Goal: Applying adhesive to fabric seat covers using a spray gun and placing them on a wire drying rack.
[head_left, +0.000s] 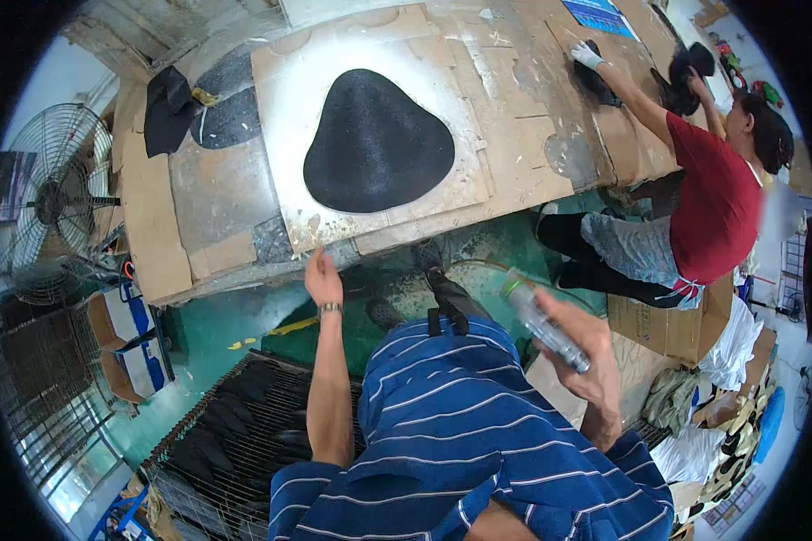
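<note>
My left hand reaches forward, fingers at the near edge of a cardboard sheet that lies on the cardboard-covered table. A black rounded triangular pad rests on that sheet, ringed by white overspray. My right hand is shut on a slim grey spray gun, held tilted beside my striped shirt, well back from the table.
A person in a red shirt sits on a cardboard box at the right, hands on black pieces. A fan stands at the left. A wire rack with several black pieces is below left. Green floor lies underfoot.
</note>
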